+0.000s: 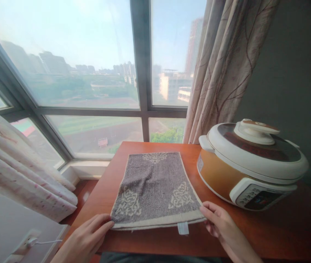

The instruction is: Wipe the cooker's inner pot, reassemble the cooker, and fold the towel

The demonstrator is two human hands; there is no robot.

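A grey towel (155,186) with cream scroll patterns and a pale border lies spread on the wooden table, folded in layers along its near edge. A small white label (183,228) sticks out from that edge. My left hand (92,232) pinches the near left corner between thumb and fingers. At the near right corner, my right hand (217,221) grips the towel the same way. Slight wrinkles run across its middle.
To the right stands a white and gold electric cooker (251,168) with a glass lid. The reddish-brown table (150,244) meets a window (89,73) at the back. Curtains (226,54) hang on both sides; a plug (31,241) sits in a wall socket at lower left.
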